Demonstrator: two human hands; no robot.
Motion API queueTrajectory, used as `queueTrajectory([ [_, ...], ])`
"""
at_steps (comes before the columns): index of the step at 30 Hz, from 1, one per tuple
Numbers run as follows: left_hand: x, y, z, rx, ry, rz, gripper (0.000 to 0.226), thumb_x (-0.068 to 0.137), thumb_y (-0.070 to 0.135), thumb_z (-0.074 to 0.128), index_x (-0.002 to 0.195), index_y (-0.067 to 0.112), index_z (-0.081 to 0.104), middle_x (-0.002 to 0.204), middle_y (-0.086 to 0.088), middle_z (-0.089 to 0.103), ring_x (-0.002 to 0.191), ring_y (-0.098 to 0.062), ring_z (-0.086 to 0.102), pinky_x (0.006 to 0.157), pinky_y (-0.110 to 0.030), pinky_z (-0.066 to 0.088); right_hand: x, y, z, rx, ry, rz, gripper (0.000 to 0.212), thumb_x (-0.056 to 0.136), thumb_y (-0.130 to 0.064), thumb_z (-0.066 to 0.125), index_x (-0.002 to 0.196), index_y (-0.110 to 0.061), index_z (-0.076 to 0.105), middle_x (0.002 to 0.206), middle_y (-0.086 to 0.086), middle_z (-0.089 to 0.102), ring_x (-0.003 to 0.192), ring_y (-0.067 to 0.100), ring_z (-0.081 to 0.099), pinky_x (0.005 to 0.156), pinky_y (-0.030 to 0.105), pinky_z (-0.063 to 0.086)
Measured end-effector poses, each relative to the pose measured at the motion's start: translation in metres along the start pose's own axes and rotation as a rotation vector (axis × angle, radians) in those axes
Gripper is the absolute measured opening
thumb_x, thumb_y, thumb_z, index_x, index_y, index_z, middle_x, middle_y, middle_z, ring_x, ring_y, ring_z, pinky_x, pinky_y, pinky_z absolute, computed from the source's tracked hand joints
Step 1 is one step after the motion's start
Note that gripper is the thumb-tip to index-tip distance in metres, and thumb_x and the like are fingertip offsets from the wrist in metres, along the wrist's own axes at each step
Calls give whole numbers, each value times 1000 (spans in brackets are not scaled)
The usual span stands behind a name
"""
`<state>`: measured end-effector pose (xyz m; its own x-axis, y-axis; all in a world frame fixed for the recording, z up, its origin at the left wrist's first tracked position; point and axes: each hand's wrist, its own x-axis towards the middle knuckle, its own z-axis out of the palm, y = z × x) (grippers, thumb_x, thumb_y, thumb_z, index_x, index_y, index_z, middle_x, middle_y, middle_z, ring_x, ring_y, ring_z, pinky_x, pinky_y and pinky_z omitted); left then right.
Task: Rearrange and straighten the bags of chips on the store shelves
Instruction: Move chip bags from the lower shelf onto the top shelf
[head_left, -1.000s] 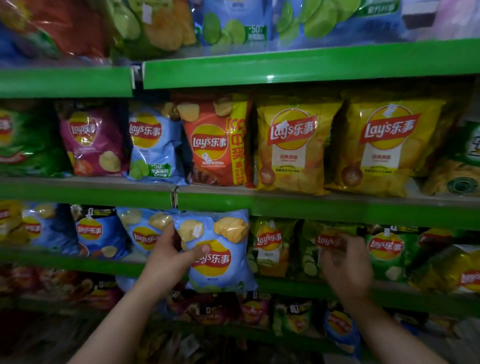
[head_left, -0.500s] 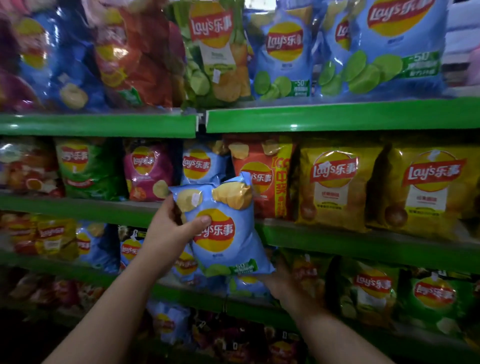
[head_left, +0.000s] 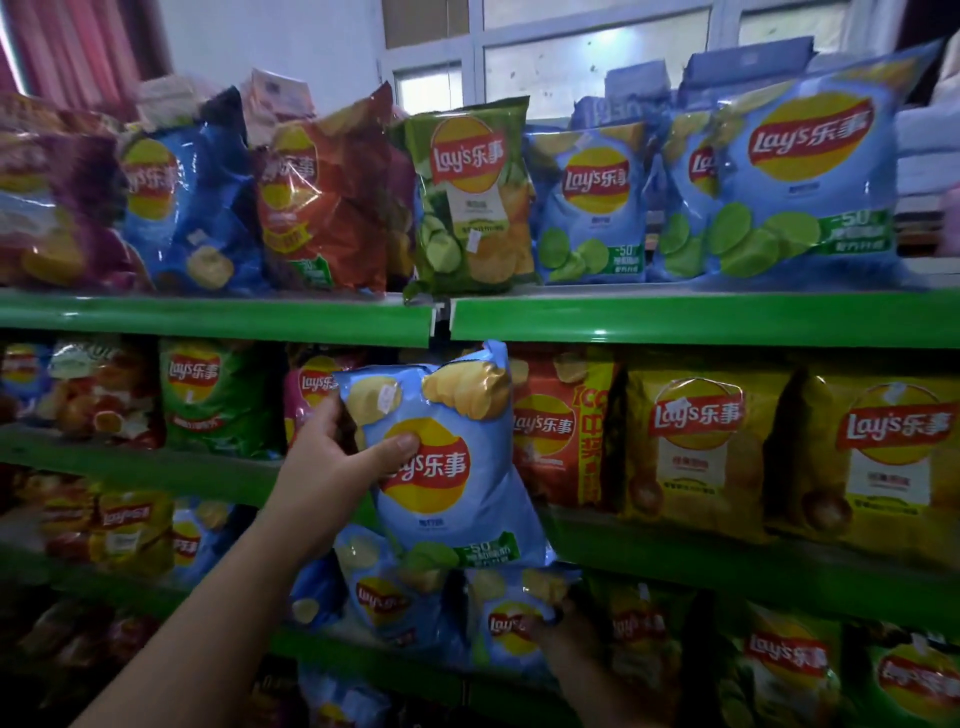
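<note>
My left hand (head_left: 332, 467) grips a light blue chip bag (head_left: 447, 499) by its left edge, thumb across the logo. The bag hangs upright in front of the second shelf, its top just under the green top shelf edge (head_left: 675, 325). Lower down, my right hand (head_left: 550, 629) holds a second, smaller light blue bag (head_left: 506, 618) at the third shelf, partly hidden behind the first bag. Matching light blue bags (head_left: 592, 208) stand on the top shelf at the right.
Green shelves carry rows of chip bags: dark blue, red and green bags (head_left: 467, 197) on top, yellow bags (head_left: 696, 447) and an orange bag (head_left: 561, 431) on the second shelf, green bags (head_left: 784, 670) below. A window is behind the top shelf.
My left hand has lifted the light blue bag from the third shelf up to the second shelf level. My right hand has moved left and taken hold of another blue bag. The view tilted upward.
</note>
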<state>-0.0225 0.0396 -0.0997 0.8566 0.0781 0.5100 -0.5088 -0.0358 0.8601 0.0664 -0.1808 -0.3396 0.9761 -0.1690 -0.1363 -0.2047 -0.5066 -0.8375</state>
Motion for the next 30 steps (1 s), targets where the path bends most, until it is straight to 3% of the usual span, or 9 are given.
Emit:
queueTrajectory([
  [3,7,14,-6,27,17,53,45,65,29,85,102,45,66,106,10,76,91,-16,75,66,-25,60,-13,5,0,20,-19,-63,55,80,-24,73,131,-16,55,135,10,56,122,25,52,99,25,42],
  [6,12,28,-16,49,41,105,44,67,28,86,99,52,66,105,15,75,90,-10,74,64,-21,58,-30,9,-3,7,-48,-199,63,83,-24,71,141,-15,47,149,7,42,136,24,40,111,30,30],
  [13,11,26,-42,33,138,80,42,69,29,76,106,42,60,101,19,75,87,-8,74,58,-21,58,-67,-17,-44,-141,-110,-317,61,93,-43,56,147,-30,33,157,0,27,141,18,33,111,25,28],
  [17,6,18,-59,47,151,26,38,67,29,76,99,45,63,100,14,76,86,-9,74,59,-20,58,-97,-36,-86,-43,-172,-380,48,88,-36,67,134,-30,53,142,-4,52,132,13,46,108,26,37],
  [19,3,14,-69,41,159,5,38,65,29,76,98,44,64,97,15,76,83,-9,74,57,-20,58,-114,-51,-109,75,-165,-439,21,84,-25,73,104,-30,69,111,2,72,111,18,64,97,38,50],
  [21,0,8,-77,37,177,-18,42,64,29,77,102,38,62,95,15,76,82,-10,74,56,-20,58,-130,-77,-133,215,-105,-498,13,84,-18,73,85,-30,70,88,5,74,88,21,70,77,39,58],
  [24,-4,-4,-79,47,194,-48,44,63,29,78,103,34,60,93,15,76,82,-11,74,54,-21,58,-147,-132,-165,486,9,-624,7,76,-29,67,81,-24,67,84,5,74,75,18,71,56,29,59],
  [28,-2,-11,-70,38,175,-60,44,64,29,79,105,34,61,96,15,76,82,-12,75,56,-22,59,-149,-211,-207,592,369,-913,12,83,-34,63,83,-23,58,75,-13,72,64,1,68,50,18,54],
  [30,1,-9,-67,23,163,-47,45,64,29,78,105,34,61,97,14,76,83,-12,75,56,-22,59,-139,-248,-229,623,497,-1007,7,92,-30,62,88,-28,56,80,-16,70,75,-2,68,61,18,56],
])
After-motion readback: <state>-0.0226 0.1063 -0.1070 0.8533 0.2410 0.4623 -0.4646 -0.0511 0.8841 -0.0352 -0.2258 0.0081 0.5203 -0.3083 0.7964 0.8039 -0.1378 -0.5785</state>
